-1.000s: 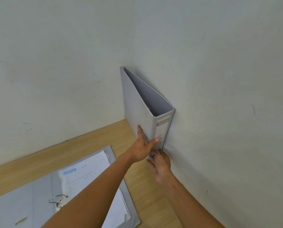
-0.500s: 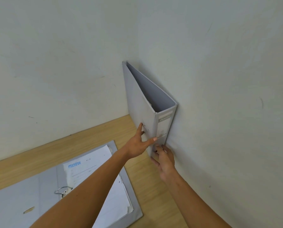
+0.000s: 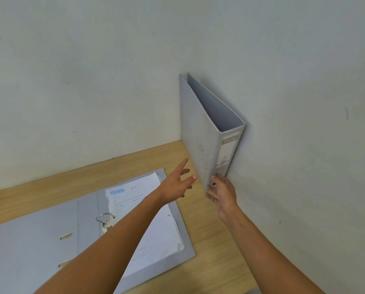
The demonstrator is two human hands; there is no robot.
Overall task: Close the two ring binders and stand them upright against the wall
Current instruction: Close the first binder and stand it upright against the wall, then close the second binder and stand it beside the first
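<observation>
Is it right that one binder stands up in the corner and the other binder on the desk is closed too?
Not quite. The head view shows one binder standing in the corner against the wall, but the other binder lies flat on the desk, wide open, with its metal rings and papers showing. It is not closed yet.

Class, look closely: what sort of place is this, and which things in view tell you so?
Probably an office or study corner: a wooden desk set into plain walls, a closed binder standing upright, and an open binder of printed papers.
</observation>
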